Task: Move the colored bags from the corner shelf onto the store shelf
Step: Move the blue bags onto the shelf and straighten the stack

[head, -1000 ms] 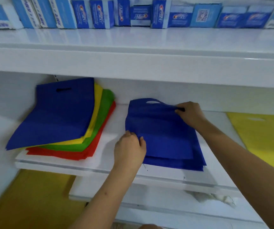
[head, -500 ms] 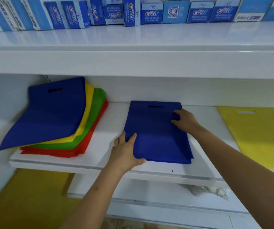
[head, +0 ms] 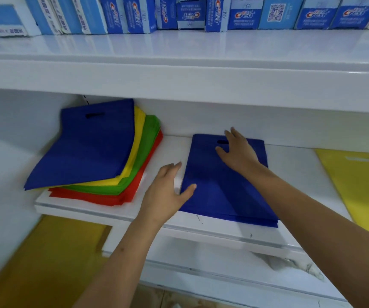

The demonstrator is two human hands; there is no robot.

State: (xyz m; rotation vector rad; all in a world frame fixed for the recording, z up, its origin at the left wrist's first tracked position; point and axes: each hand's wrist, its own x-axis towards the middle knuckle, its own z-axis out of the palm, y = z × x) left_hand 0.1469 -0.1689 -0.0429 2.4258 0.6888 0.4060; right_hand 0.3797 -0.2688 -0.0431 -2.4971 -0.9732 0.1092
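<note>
On the glossy white store shelf (head: 290, 172) lies a flat pile of blue bags (head: 221, 187), made of thin matte cloth, rectangular, with an oval handle slot near the far edge. The right hand (head: 238, 152) rests flat on the far part of this pile, its fingers straight and spread beside the slot, so its grip is open and holds nothing. The left hand (head: 168, 192) is at the near left edge of the pile, fingers extended and the thumb touching the blue cloth, its grip also open. To the left, on the corner shelf (head: 45, 202), stands a fanned stack of bags (head: 103, 156): blue on top, then yellow, green and red layers below, with the far ends leaning up against the wall. At the right edge of the store shelf lies a yellow bag (head: 361, 181), flat, with the same kind of slot. On the upper shelf (head: 179, 54) stands a row of blue and white toothpaste boxes (head: 243, 15) of cardboard.
</note>
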